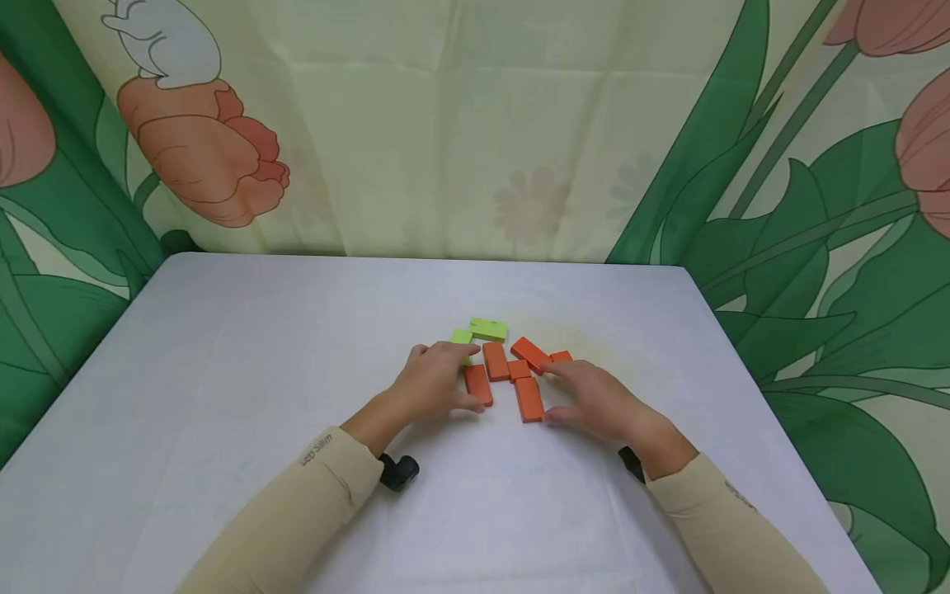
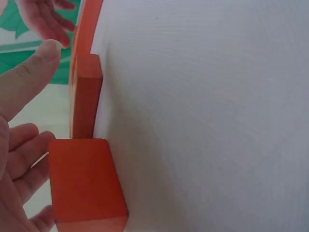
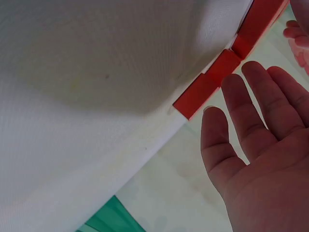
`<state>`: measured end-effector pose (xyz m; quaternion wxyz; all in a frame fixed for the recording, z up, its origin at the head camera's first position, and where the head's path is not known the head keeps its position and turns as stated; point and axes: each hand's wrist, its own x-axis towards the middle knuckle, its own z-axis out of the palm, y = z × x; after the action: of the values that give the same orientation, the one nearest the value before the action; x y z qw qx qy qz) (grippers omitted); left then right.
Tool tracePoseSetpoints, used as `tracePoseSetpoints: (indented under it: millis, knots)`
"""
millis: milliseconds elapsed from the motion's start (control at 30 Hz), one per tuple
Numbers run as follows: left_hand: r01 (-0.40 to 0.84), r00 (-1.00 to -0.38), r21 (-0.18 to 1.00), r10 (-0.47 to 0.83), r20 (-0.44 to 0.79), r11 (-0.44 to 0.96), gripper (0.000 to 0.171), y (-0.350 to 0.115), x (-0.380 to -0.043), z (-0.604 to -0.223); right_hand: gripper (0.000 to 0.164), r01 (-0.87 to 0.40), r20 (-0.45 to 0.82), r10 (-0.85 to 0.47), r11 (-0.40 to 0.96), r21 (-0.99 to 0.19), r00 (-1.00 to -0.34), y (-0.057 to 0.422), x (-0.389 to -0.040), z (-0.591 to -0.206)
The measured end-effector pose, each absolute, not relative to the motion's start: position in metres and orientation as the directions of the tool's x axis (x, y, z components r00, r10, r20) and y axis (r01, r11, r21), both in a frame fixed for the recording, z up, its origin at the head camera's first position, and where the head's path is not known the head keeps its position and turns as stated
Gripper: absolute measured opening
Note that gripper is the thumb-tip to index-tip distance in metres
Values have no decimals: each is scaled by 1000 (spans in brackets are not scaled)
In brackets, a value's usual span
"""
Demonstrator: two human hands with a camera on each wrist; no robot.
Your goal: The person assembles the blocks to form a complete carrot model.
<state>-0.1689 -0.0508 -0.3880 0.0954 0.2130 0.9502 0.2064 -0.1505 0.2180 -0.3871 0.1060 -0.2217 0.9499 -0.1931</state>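
Note:
Several flat orange-red blocks lie in a loose cluster on the white table. My left hand [image 1: 434,381] is at the cluster's left side, with thumb and fingers spread around a tilted orange-red block [image 1: 478,385]. The left wrist view shows a block [image 2: 82,181] close beside those fingers; whether they touch it I cannot tell. On the other side, my right hand [image 1: 597,400] has its fingers extended near an upper orange-red block [image 1: 530,355] and its thumb by a lower block [image 1: 529,399]. Two light green blocks, one long [image 1: 488,329] and one partly hidden [image 1: 461,337], lie behind the left hand.
A white cloth covers the table [image 1: 223,371]. Behind it hangs a pale curtain [image 1: 445,124] printed with flowers and green leaves. Dark wrist cameras sit under both sleeves, the left one [image 1: 399,473] more visible.

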Motion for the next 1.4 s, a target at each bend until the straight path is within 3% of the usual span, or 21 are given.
tracePoseSetpoints:
  millis: [267, 767, 1400]
  knots:
    - [305, -882, 538, 447, -152, 786, 73, -46, -172, -393, 62, -370, -153, -482, 807, -460, -862, 211, -153, -392]
    - [399, -839, 479, 523, -154, 782, 63, -42, -172, -397, 57, -369, -144, -499, 779, -507, -855, 210, -153, -392]
    - [536, -767, 440, 633, -102, 720, 57, -39, -137, -395, 53, -284, -189, -444, 791, -543, -876, 199, -126, -390]
